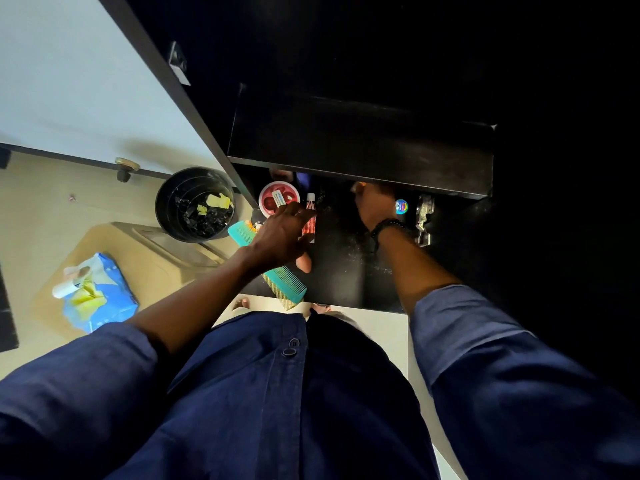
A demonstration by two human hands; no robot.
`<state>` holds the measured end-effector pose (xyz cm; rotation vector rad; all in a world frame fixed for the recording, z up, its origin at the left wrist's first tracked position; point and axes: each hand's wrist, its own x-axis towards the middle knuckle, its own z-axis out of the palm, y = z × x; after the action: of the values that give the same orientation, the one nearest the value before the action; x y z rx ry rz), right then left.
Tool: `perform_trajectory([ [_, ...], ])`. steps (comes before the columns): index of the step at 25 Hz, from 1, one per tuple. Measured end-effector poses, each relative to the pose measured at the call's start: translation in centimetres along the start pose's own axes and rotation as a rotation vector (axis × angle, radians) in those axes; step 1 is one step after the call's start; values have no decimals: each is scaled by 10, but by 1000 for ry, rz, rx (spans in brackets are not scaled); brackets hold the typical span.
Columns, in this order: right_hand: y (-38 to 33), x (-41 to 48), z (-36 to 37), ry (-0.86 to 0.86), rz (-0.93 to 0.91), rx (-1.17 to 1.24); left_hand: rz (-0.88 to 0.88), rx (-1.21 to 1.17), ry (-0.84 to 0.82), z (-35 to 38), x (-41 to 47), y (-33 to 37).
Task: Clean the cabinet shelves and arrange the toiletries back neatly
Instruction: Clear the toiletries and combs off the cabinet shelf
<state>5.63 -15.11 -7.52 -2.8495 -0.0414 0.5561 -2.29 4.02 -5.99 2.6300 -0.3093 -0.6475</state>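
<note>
Left hand [284, 233] wraps the red tube [309, 221] just beside the red jar [278, 199] on the shelf [346, 261], probably lining it up, while the right hand [372, 206], farther from the jar, is too shadowed to tell.

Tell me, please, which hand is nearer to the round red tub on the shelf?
Left. The left hand sits right beside the red tub, fingertips near its rim; the right hand reaches under the upper shelf, farther to the tub's right.
</note>
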Motion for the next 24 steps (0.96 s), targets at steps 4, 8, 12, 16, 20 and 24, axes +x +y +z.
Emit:
perform_trajectory([
  [4, -39, 10, 9, -19, -38, 284, -29, 6, 6, -9, -2, 0],
  [8, -58, 16, 17, -61, -1, 463, -59, -12, 6, -13, -4, -6],
  [12, -65, 21, 21, -104, 8, 459, -97, -41, -19, -13, -4, -16],
  [16, -61, 21, 26, -120, -15, 373, -120, -58, -36, -15, -3, -19],
  [20, -58, 17, 22, -101, -44, 364, -114, -77, -23, -18, -2, -20],
  [24, -39, 11, 25, -16, -31, 108, -119, -87, -42, -15, -3, -19],
])
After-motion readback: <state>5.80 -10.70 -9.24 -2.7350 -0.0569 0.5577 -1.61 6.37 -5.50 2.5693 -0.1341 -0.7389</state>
